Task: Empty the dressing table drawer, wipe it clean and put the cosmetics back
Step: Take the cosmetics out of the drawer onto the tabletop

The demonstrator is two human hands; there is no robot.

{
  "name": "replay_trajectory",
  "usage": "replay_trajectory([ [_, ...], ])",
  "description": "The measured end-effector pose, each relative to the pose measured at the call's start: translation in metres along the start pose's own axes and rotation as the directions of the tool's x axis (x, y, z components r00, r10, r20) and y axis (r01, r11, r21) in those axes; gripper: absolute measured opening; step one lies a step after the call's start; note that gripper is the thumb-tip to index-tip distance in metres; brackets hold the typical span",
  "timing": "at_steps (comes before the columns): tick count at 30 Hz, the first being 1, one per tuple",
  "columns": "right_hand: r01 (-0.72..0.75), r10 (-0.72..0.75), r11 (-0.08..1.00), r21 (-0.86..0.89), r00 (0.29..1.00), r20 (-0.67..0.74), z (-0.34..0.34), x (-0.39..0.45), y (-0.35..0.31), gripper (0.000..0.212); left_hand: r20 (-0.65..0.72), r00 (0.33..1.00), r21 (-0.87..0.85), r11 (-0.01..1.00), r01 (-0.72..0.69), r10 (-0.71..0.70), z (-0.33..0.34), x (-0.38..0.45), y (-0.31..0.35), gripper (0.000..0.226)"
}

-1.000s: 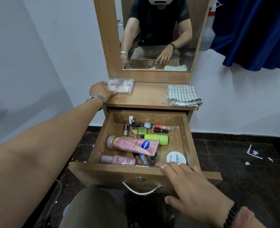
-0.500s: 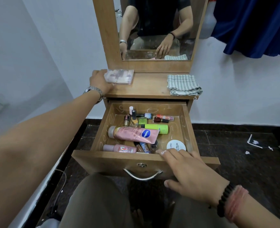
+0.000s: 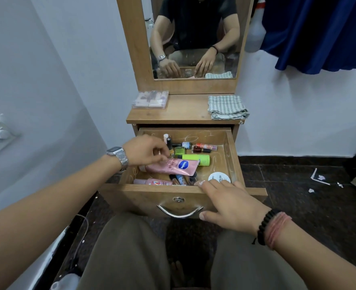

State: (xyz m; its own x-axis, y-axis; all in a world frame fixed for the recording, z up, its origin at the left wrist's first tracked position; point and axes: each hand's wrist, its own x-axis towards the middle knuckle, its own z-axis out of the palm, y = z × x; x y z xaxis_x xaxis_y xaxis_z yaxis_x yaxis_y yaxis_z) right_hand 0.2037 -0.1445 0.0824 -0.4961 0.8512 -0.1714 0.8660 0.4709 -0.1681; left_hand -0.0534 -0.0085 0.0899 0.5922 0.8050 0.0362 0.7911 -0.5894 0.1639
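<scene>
The left hand (image 3: 145, 150) is reaching into the open drawer (image 3: 233, 158), fingers curling down onto the pink lotion tube (image 3: 173, 166) directly beneath them; whether they are already pinching it is unclear. The tube is probably light, soft and slick, best gripped across its body. The right hand (image 3: 229, 203) is resting flat, fingers spread, on the drawer's front edge.

Soft, even indoor light, moderately bright; faint shadows. Wide-angle bending at frame edges; forearms at bottom corners stretched, slightly soft.
</scene>
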Motion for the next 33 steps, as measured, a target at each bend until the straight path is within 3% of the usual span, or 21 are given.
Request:
replay_trajectory([
  [6,-0.021,0.021,0.999,0.029,1.0,0.001,0.001,0.0,0.0,0.07,0.241,0.96,0.074,0.989,0.129,-0.143,0.019,0.003,0.005,0.047],
  [13,-0.033,0.033,0.999,0.036,0.999,-0.002,0.003,-0.002,-0.001,0.07,0.302,0.943,0.195,0.977,0.081,-0.138,0.018,0.009,0.017,0.07],
  [16,-0.032,0.032,0.998,0.055,0.999,0.003,0.001,-0.002,-0.002,0.068,0.297,0.946,0.173,0.982,0.077,-0.127,0.017,0.006,0.021,0.057],
  [21,-0.036,0.022,0.98,0.195,0.997,0.075,-0.01,0.002,0.004,0.056,0.145,0.987,0.178,0.983,0.044,-0.071,0.007,-0.006,0.017,0.045],
  [25,-0.042,0.004,0.94,0.337,0.993,0.114,-0.024,0.018,0.01,0.05,-0.101,0.992,-0.106,0.992,0.066,-0.077,-0.018,-0.01,0.005,0.046],
  [29,0.001,-0.03,0.936,0.352,0.997,0.075,-0.035,0.04,0.007,0.053,-0.366,0.886,-0.432,0.895,0.111,-0.286,-0.058,0.004,-0.01,0.046],
  [33,0.053,-0.08,0.911,0.408,0.996,0.049,-0.03,0.056,-0.001,0.049,-0.474,0.731,-0.61,0.782,0.13,-0.491,-0.087,0.039,-0.038,0.045],
])
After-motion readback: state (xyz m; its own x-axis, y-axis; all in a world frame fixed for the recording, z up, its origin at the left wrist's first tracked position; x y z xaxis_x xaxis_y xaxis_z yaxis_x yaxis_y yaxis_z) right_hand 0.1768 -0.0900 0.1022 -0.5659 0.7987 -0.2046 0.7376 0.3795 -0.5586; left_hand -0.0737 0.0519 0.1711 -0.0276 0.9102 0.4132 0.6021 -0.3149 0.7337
